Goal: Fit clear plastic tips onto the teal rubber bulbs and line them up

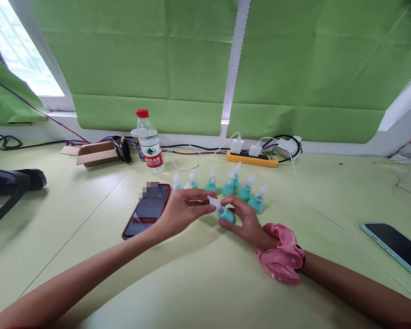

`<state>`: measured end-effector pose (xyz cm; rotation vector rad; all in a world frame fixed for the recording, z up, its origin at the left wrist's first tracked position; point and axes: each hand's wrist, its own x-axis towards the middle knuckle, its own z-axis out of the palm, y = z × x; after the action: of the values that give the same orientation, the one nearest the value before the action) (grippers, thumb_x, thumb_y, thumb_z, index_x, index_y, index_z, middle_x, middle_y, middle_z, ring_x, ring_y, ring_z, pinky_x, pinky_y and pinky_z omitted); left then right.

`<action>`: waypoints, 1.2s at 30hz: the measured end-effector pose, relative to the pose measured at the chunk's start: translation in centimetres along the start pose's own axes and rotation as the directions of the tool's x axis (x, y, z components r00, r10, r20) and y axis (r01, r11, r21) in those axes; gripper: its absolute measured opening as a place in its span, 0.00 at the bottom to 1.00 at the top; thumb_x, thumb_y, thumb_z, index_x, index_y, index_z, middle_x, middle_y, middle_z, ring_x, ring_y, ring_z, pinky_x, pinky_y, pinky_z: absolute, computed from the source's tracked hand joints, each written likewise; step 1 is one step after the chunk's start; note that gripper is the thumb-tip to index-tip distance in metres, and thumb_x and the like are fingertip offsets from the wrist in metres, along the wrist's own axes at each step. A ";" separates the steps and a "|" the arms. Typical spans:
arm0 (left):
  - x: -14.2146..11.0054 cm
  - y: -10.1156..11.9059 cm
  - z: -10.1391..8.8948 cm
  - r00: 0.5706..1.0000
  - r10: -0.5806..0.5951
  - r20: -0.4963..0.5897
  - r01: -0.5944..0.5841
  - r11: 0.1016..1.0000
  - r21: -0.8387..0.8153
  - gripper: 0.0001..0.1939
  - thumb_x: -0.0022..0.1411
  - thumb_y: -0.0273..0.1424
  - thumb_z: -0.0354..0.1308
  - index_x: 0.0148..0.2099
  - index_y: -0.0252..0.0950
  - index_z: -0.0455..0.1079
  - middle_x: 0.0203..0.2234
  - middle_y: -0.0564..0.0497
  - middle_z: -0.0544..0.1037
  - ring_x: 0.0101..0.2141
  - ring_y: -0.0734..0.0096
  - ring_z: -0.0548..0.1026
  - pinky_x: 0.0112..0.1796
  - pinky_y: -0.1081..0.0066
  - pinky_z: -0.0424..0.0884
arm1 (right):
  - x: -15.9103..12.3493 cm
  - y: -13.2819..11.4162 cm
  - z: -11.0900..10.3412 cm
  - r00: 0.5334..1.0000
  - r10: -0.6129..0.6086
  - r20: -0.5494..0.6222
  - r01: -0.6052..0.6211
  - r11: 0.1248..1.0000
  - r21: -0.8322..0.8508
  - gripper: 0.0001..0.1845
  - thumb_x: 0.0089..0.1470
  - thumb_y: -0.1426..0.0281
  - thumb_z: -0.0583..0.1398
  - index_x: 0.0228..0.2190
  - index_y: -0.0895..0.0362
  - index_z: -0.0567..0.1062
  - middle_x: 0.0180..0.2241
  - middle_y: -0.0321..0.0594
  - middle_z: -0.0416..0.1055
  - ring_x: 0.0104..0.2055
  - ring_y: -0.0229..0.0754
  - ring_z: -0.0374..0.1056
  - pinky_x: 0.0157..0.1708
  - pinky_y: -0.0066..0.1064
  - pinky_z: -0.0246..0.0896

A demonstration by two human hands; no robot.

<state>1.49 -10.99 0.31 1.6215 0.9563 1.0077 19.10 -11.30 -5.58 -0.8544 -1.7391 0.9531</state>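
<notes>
A pale yellow-green, smooth tabletop [192, 288] extends across the work area, bounded at the far side by green fabric blinds [137, 64] with scalloped edges. A clear plastic water bottle with a red cap [152, 144] stands upright near the blinds. A long orange power strip [253, 158] carrying white plugs lies to its right. The bare left hand [187, 208] pinches a translucent white tapered nozzle [213, 202] between thumb and fingers. The bare right hand [247, 225], with a pink shiny fabric scrunchie [281, 256] at the wrist, grasps a round teal squeeze bulb [228, 215]. A red-edged black phone [147, 211] lies left of the left hand. The held bulb is tilted, nozzle at its neck, directly before a group of matching white-tipped teal bulbs [245, 193], some partly hidden; whether it touches the tabletop cannot be determined.
</notes>
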 end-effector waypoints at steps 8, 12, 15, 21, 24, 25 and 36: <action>0.1 0.1 -0.2 1.000 0.005 0.024 -0.006 1.000 0.014 0.12 0.48 0.30 0.59 0.36 0.28 0.72 0.34 0.46 0.76 0.36 0.66 0.72 0.37 0.70 0.71 | -0.1 -0.1 -0.3 0.969 -0.227 -0.096 0.192 0.940 -0.283 0.10 0.44 0.70 0.61 0.33 0.55 0.70 0.32 0.40 0.70 0.37 0.42 0.65 0.39 0.35 0.59; 0.2 -0.3 -0.1 0.998 0.013 0.059 -0.015 0.999 0.028 0.13 0.48 0.31 0.59 0.36 0.28 0.72 0.34 0.46 0.75 0.36 0.64 0.72 0.37 0.69 0.71 | -0.3 0.0 -0.1 0.953 -0.288 -0.095 0.246 0.916 -0.317 0.11 0.43 0.70 0.61 0.33 0.55 0.70 0.31 0.39 0.70 0.36 0.41 0.66 0.37 0.34 0.60; 0.2 -0.6 -0.1 0.997 0.044 0.065 -0.048 0.997 0.066 0.13 0.50 0.32 0.57 0.39 0.30 0.71 0.35 0.47 0.75 0.37 0.65 0.72 0.39 0.69 0.70 | 0.0 0.1 -0.3 0.948 -0.297 -0.117 0.245 0.911 -0.331 0.11 0.43 0.71 0.61 0.34 0.55 0.71 0.32 0.38 0.68 0.36 0.41 0.64 0.37 0.34 0.60; 0.2 0.3 -1.4 0.953 0.286 -0.099 -0.258 0.940 0.224 0.14 0.53 0.31 0.54 0.44 0.34 0.67 0.41 0.47 0.72 0.38 0.68 0.71 0.40 0.67 0.70 | 0.8 1.0 -1.0 0.937 -0.225 -0.266 0.109 0.915 -0.389 0.13 0.44 0.68 0.60 0.37 0.52 0.71 0.32 0.38 0.60 0.33 0.38 0.62 0.32 0.31 0.61; 0.7 0.8 -2.8 0.864 0.485 -0.134 -0.362 0.784 0.504 0.12 0.54 0.31 0.53 0.42 0.36 0.68 0.40 0.48 0.72 0.40 0.67 0.70 0.42 0.66 0.68 | 0.9 2.1 -1.1 0.950 -0.214 -0.229 0.111 0.913 -0.393 0.13 0.46 0.67 0.59 0.37 0.53 0.71 0.31 0.38 0.61 0.30 0.38 0.62 0.28 0.30 0.62; 1.0 0.9 -3.2 0.841 0.529 -0.110 -0.366 0.706 0.606 0.12 0.54 0.32 0.53 0.42 0.37 0.68 0.41 0.48 0.72 0.42 0.66 0.69 0.44 0.64 0.66 | 0.9 2.4 -1.2 0.954 -0.208 -0.214 0.112 0.913 -0.392 0.12 0.47 0.66 0.58 0.37 0.53 0.70 0.30 0.39 0.62 0.30 0.38 0.62 0.27 0.30 0.63; 2.9 -1.5 -4.9 0.983 0.169 0.072 -0.143 0.452 0.881 0.35 0.49 0.49 0.52 0.57 0.43 0.49 0.56 0.43 0.50 0.52 0.51 0.56 0.46 0.56 0.59 | 1.0 3.2 -1.4 0.972 -0.180 -0.150 0.080 0.855 -0.512 0.13 0.49 0.70 0.55 0.39 0.55 0.65 0.35 0.41 0.64 0.35 0.41 0.64 0.36 0.35 0.64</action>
<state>-2.22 -6.46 0.29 2.6159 1.5238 0.6262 20.55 -8.69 -7.66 -1.1010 -1.8742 0.3015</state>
